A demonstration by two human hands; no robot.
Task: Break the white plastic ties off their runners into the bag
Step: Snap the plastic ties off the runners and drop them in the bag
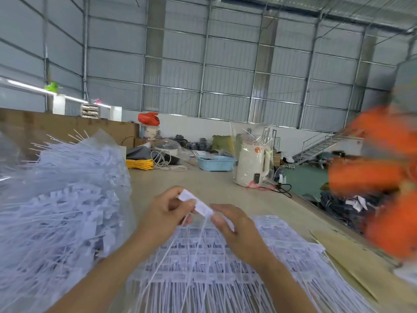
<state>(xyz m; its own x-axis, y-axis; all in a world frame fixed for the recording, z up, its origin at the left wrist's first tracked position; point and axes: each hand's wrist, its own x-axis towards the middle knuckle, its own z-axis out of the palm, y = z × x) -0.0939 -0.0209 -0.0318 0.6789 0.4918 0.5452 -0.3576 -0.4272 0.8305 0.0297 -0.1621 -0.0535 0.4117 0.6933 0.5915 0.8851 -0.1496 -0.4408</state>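
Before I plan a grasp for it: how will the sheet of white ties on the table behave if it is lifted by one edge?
The sheet of white ties would probably sag, since the thin tails hang loosely from the left hand and right hand. It is likely light. The tabs may snap off, being made to break away.

Beige table, tie sheets, kettle, basket

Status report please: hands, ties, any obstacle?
Left hand and right hand both pinch one strip of white ties. Bag at left, full. Nothing in the way.
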